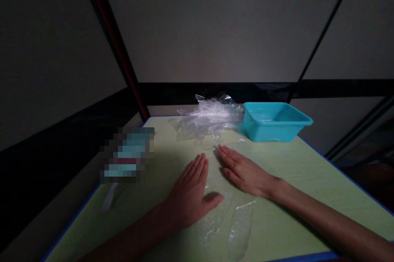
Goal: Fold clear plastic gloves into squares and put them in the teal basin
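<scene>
The pixelated object (127, 155) at the left of the table (308, 180) is masked by coarse blocks and cannot be identified. Parts of the clear plastic film (241, 227) are covered by the left hand (189, 194) and right hand (243, 171), whose forearms are cut off by the frame. The turquoise basin's (271, 128) floor is largely hidden by its near wall.

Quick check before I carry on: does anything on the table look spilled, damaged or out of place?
Nothing looks spilled or damaged. The plastic heap at the back looks crumpled and untidy beside the turquoise basin. Clear film by the left hand and right hand is wrinkled too. The pixelated item at left can't be judged.
</scene>
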`<state>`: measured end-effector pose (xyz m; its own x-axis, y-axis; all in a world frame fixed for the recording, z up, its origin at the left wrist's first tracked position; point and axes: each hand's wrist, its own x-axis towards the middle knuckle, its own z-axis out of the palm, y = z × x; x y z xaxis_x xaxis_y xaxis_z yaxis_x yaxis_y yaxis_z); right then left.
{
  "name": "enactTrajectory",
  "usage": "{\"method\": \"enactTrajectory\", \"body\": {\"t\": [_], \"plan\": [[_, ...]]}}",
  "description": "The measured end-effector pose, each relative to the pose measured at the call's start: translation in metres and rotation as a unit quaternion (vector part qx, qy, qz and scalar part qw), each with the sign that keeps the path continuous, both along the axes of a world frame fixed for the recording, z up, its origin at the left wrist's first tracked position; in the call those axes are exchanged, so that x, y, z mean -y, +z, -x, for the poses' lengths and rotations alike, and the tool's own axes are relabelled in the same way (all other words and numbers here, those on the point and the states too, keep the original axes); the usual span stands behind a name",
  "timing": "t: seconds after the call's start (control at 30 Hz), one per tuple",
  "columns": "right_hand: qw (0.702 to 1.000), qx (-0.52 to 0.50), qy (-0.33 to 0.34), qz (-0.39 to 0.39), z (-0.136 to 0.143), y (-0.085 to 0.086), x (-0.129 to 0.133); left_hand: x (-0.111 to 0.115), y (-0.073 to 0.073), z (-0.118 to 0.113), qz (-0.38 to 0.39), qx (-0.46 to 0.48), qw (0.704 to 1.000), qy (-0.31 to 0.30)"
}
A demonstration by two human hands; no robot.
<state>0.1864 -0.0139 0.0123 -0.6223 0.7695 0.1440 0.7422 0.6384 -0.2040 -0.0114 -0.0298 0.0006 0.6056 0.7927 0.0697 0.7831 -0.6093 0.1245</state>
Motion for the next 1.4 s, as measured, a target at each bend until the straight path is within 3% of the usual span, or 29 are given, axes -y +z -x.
{"method": "enactTrajectory", "body": {"t": [0.23,0.47,1.07,1.4], "plan": [[0.999,-0.016,0.029,0.004,0.038,-0.007,0.008,0.003,-0.011,0.000,-0.044,0.034,0.998,-0.019],[0.999,-0.015,0.044,-0.009,0.040,-0.017,0.009,0.005,-0.014,0.000,-0.059,0.006,0.998,-0.023],[0.997,0.056,-0.050,0.013,-0.040,-0.018,-0.010,0.007,-0.007,0.000,-0.016,-0.032,0.999,0.003],[0.997,0.056,-0.054,-0.011,-0.049,-0.021,-0.011,0.007,-0.003,0.001,-0.009,-0.037,0.999,-0.010]]}}
